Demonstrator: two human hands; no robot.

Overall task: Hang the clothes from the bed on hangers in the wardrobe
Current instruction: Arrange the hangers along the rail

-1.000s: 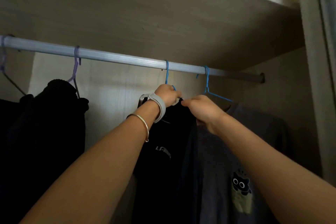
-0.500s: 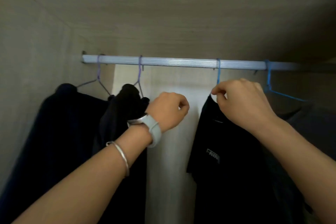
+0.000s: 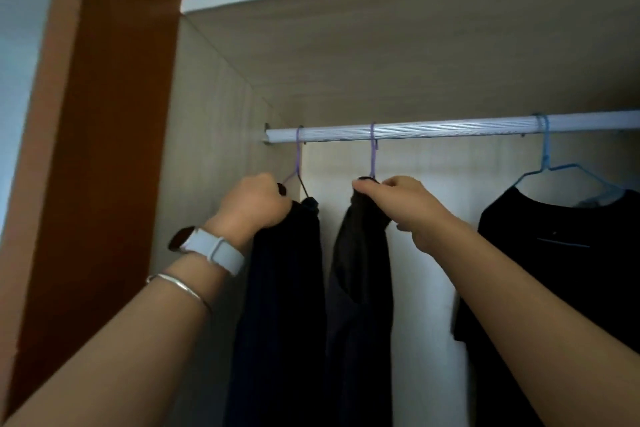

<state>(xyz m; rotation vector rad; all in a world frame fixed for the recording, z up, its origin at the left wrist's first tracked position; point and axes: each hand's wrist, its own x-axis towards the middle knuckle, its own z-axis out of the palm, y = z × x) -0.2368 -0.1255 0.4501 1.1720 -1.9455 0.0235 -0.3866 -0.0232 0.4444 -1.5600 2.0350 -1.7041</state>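
Wardrobe (image 3: 214, 114) open, rail (image 3: 450, 130) running above both sets of fingers. Three dark garments hanging: black T-shirt (image 3: 554, 270) on a blue hanger (image 3: 547, 163) well right of the right fingers; dark brown garment (image 3: 360, 270) below the right fingers; navy garment (image 3: 287, 288) under the left fingers. Left hand (image 3: 254, 204) curled tight round the navy cloth by its purple hanger (image 3: 297, 163). Right hand (image 3: 398, 204) pinching the brown garment's top at the second purple hanger (image 3: 373, 152). Likely adjusting spacing. Risk: tugging downward could slip cloth off thin wire or unhook it from the rail.
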